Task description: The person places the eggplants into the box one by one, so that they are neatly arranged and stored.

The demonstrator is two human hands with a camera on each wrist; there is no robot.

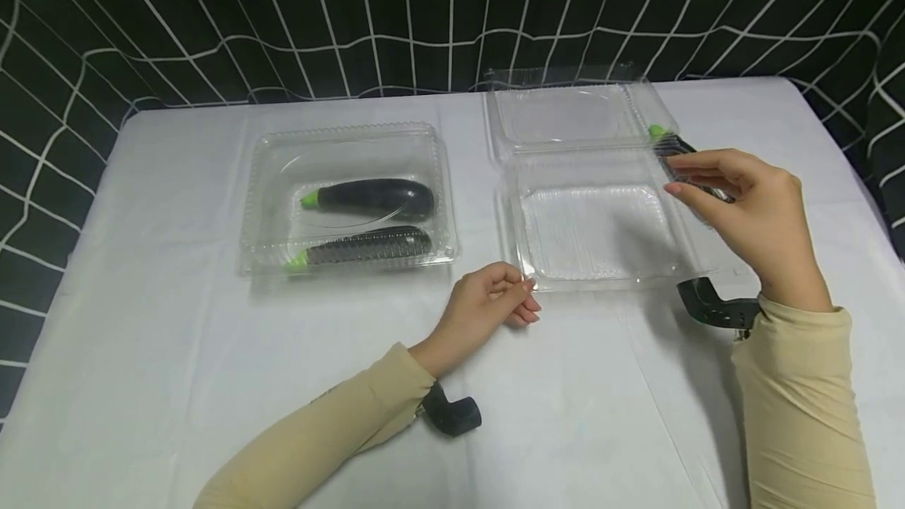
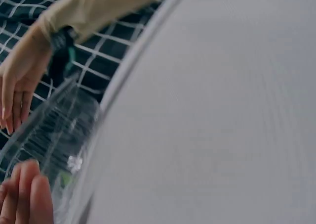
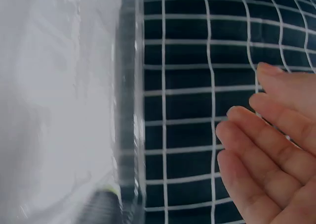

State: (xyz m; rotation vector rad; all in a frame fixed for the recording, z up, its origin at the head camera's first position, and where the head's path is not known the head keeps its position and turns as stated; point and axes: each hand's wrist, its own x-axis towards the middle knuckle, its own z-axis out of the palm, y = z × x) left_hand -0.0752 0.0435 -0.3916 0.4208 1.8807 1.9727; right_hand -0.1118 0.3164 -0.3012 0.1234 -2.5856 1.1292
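An open clear plastic clamshell container [image 1: 601, 285] lies on the table, its lid [image 1: 566, 118] folded back toward the net. My left hand [image 1: 488, 301] pinches the near left corner of its base; in the left wrist view, fingers [image 2: 34, 194] appear beside the clear plastic. Above the container's right side hovers my right hand [image 1: 752, 203], fingers apart and bent a little, nothing between them. Partly hidden behind that hand is a dark eggplant [image 1: 670, 146] with a green stem end, right of the container. The right wrist view catches this eggplant [image 3: 101, 209] blurred at the bottom edge.
To the left stands a closed clear container [image 1: 346, 132] with two eggplants [image 1: 382, 196] inside. A white cloth [image 1: 177, 352] covers the table. Dark walls with white netting [image 1: 452, 14] rise behind and at both sides. Each wrist wears a black camera mount [image 1: 452, 415].
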